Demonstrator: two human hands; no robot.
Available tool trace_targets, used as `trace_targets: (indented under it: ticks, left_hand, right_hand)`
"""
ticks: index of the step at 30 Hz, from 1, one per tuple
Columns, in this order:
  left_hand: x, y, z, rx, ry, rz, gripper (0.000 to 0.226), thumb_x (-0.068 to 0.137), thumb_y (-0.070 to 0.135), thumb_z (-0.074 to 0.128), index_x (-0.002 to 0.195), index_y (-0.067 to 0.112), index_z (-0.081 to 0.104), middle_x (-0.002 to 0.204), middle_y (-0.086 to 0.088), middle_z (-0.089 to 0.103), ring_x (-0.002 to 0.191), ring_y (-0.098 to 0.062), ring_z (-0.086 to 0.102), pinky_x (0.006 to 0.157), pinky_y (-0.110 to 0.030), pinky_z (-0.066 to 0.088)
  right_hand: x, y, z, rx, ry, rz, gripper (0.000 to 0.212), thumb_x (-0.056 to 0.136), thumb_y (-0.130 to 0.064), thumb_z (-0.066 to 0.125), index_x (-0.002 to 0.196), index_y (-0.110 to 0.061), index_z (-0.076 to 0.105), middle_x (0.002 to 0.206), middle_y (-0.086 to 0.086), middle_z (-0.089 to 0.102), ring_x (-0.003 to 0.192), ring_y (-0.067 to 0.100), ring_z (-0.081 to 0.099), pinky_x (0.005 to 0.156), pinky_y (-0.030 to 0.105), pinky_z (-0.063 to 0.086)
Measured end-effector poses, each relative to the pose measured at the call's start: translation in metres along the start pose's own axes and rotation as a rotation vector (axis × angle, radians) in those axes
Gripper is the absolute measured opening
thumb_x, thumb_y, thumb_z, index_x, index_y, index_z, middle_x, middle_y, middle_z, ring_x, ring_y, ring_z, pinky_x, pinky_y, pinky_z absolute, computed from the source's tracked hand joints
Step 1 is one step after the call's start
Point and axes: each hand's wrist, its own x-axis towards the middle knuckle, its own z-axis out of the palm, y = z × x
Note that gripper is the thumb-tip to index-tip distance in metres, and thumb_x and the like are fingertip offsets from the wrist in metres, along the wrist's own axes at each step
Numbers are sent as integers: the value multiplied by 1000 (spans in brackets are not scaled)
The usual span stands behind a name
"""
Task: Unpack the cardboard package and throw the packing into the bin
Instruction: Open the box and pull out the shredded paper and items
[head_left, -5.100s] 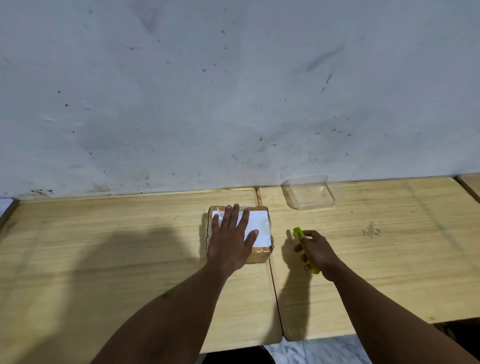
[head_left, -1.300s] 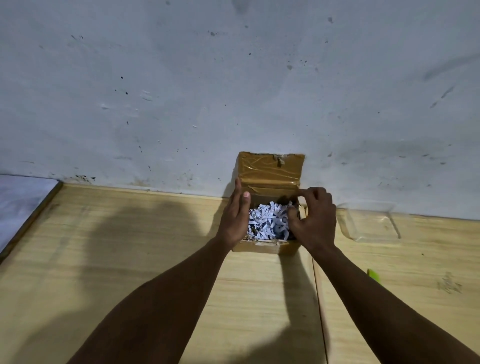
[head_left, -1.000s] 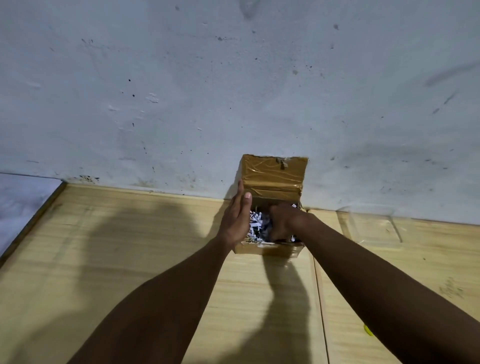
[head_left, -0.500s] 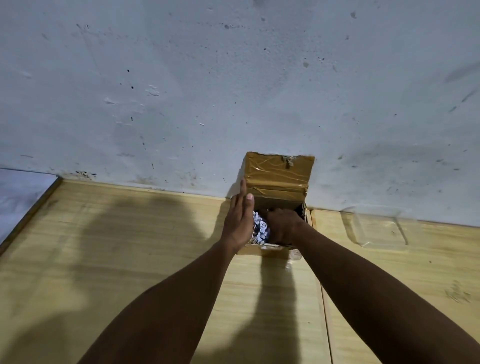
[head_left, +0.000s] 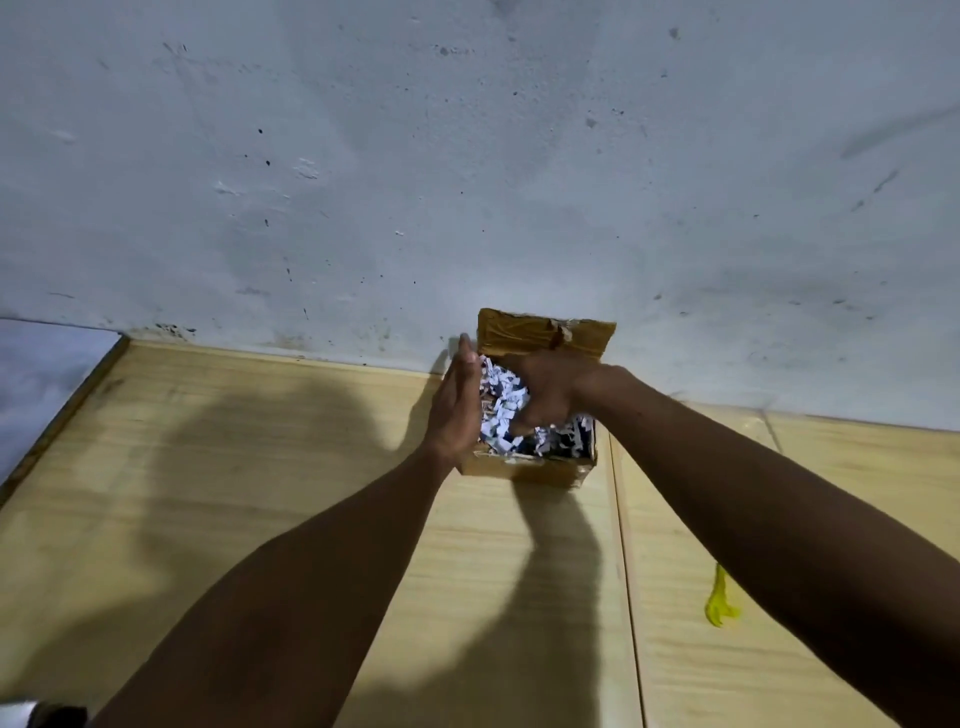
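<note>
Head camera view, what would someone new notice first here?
The open cardboard box against the wall, brimming with white shredded paper, draws the eye first. The right hand digs into the shreds while the left hand lies flat against the box's left side. A yellow tool lies on the wooden table to the right.

box (head_left: 527, 466) on table (head_left: 260, 467) against wall (head_left: 467, 156), shredded paper (head_left: 501, 410) in it, left hand (head_left: 457, 405) flat on left side, right hand (head_left: 550, 395) in paper

Wooden table (head_left: 260, 493) — box (head_left: 524, 467), yellow cutter (head_left: 719, 603).
</note>
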Motion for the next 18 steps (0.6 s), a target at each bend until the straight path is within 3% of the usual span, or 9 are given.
trace_targets:
  ticks: [4, 8, 12, 15, 18]
  left_hand:
    - [-22, -2, -8, -28, 13, -20, 54, 99, 60, 14, 150, 45, 20, 152, 4, 40, 137, -16, 41, 110, -35, 36]
    - [-56, -13, -11, 11, 51, -59, 51, 99, 59, 18, 148, 45, 28, 150, 8, 44, 135, -19, 44, 111, -41, 38]
    - [-89, -43, -12, 88, 34, -2, 50, 100, 56, 22, 147, 41, 34, 147, 6, 47, 134, -15, 44, 112, -34, 35]
    - [-106, -79, -15, 208, 1, 7, 65, 92, 68, 15, 147, 38, 33, 150, 5, 43, 140, -16, 38, 115, -42, 30]
    - [-117, -114, -21, 484, -33, 34, 69, 93, 62, 9, 151, 30, 27, 158, 1, 29, 148, -20, 18, 119, -51, 12]
  right_hand:
    - [-27, -9, 15, -129, 146, -20, 75, 65, -63, 69, 130, -33, 46, 110, -4, 70, 96, 24, 66, 68, 31, 48]
    - [-64, -25, 53, -172, 285, -72, 98, 60, -77, 45, 145, -29, 35, 126, 3, 63, 110, 29, 62, 83, 37, 52]
    - [-82, -38, 111, -178, 278, -50, 99, 67, -76, 57, 149, -32, 24, 133, 5, 57, 117, 31, 58, 86, 42, 51]
    - [-91, -42, 147, -167, 172, -51, 96, 69, -63, 64, 149, -29, 23, 137, 6, 52, 117, 33, 57, 87, 43, 52]
    - [-96, -42, 177, -169, 104, -45, 93, 71, -59, 65, 148, -26, 25, 134, 5, 51, 112, 32, 58, 82, 42, 51]
